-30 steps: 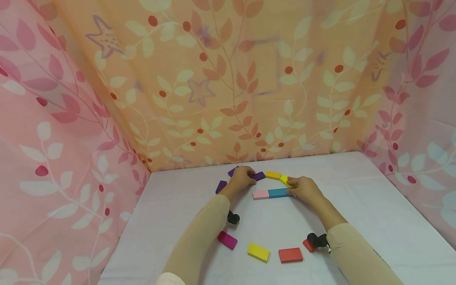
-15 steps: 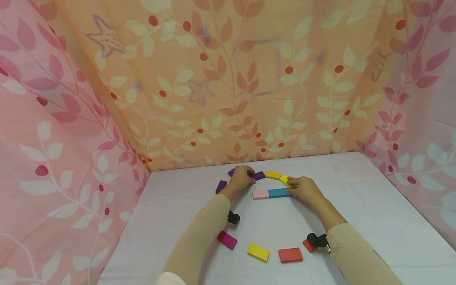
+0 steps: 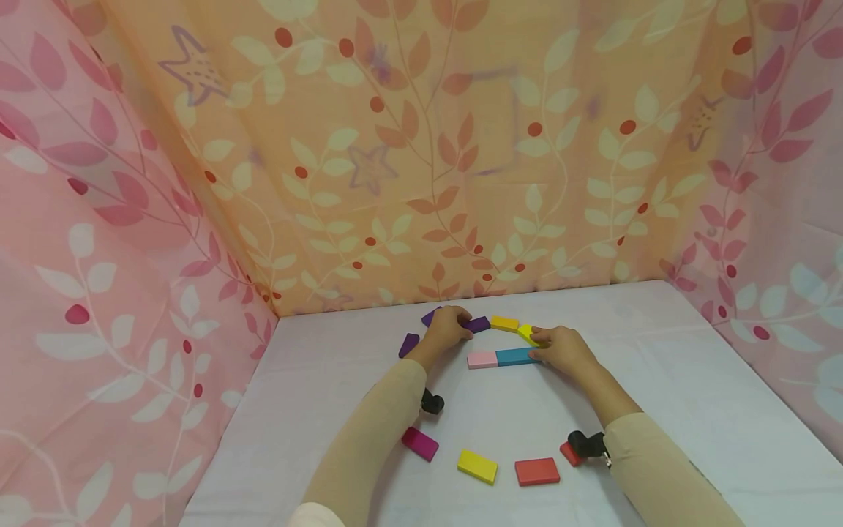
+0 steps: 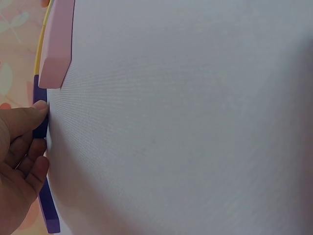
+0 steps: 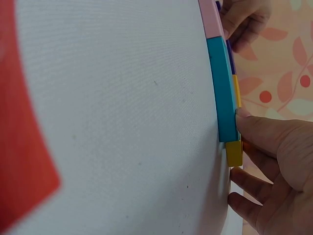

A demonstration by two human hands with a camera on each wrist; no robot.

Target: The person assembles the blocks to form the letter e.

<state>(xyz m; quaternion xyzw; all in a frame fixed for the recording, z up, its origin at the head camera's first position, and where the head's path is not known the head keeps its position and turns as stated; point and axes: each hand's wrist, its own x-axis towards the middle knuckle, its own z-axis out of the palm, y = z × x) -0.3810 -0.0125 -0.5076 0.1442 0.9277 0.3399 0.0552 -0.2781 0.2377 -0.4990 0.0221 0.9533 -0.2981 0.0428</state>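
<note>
My left hand is at the back of the table, thumb and fingers pinching a dark purple block. In the left wrist view the thumb lies on the near face of that block. My right hand pinches a bright yellow block from its right end, with the thumb beside the end of a blue block. A pink block lies end to end with the blue one, in front of the row. Between the two pinched blocks sits a darker yellow block. My left hand partly covers another purple block.
Left of the row stands a purple block. Nearer lie a magenta block, a yellow block and a red block. A smaller red block is partly behind the right wrist camera. Patterned curtains bound the white table.
</note>
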